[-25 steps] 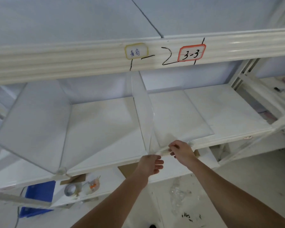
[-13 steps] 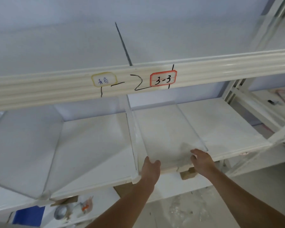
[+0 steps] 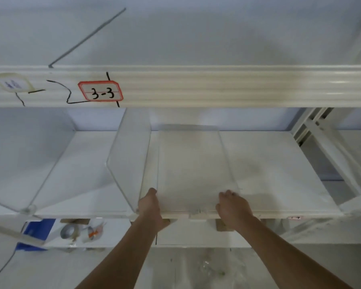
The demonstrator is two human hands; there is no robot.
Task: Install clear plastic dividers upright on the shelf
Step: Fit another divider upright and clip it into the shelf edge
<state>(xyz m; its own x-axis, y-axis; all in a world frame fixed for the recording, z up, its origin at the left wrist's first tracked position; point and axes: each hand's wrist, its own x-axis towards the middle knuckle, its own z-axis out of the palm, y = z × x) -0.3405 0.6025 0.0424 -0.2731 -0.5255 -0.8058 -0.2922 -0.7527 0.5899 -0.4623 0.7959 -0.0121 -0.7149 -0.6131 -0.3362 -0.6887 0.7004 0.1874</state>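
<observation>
A clear plastic divider sheet [image 3: 196,163] lies flat on the white shelf [image 3: 279,174], reaching from the front edge to the back wall. My left hand [image 3: 151,207] grips its front left corner at the shelf edge. My right hand [image 3: 231,205] holds its front right corner, fingers curled over the edge. Just left of the flat sheet, a second clear divider [image 3: 129,161] stands upright. A third clear divider [image 3: 27,163] stands further left, leaning, with its foot in a small clip at the shelf front.
The upper shelf's cream front rail [image 3: 217,86] carries a red-framed label reading 3-3 [image 3: 101,91]. On the lower shelf lie a tape roll [image 3: 68,231] and a blue bin [image 3: 39,228]. White frame struts [image 3: 325,142] rise at the right.
The view has shifted right and closer. My hands spread apart along the flat sheet's front edge, and the sheet now lies squarely on the shelf beside the upright divider.
</observation>
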